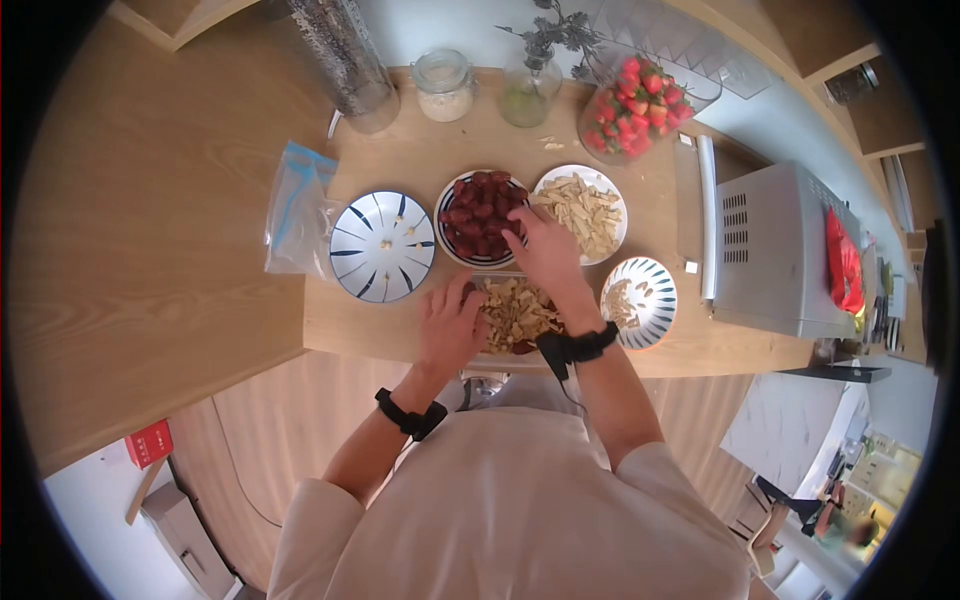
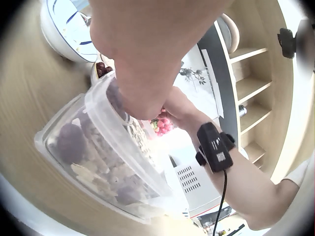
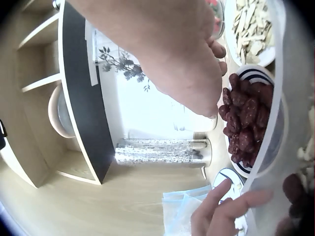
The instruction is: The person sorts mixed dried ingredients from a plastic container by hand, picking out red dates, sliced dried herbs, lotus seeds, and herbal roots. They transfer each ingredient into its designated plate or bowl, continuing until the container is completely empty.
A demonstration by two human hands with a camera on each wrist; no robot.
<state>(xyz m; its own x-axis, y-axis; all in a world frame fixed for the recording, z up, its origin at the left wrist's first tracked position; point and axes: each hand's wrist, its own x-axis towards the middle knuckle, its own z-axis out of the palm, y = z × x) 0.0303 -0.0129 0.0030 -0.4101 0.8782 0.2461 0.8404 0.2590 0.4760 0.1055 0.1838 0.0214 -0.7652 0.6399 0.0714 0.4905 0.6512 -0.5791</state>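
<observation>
My right hand [image 1: 548, 250] reaches over the right side of a bowl of dried red dates [image 1: 478, 222]. Thumb and forefinger are apart, their tips right at the dates. My left hand [image 1: 452, 325] rests over the left side of a clear plastic box [image 2: 110, 128], fingers lightly bent and spread along its rim. Inside the box are pale dried slices [image 1: 518, 310] with some dates among them. The right wrist view shows the left hand's fingers [image 3: 224, 209] at the box edge. Pale dried slices also fill a white plate [image 1: 622, 225] beside the bowl.
A blue-striped plate [image 1: 365, 250] with a few crumbs stands left, by a zip bag [image 1: 295, 225]. At right are a small striped dish [image 1: 660, 300] and a grey appliance [image 1: 760, 250]. A glass jar [image 1: 442, 88], vase [image 1: 530, 95] and strawberries [image 1: 640, 105] line the back.
</observation>
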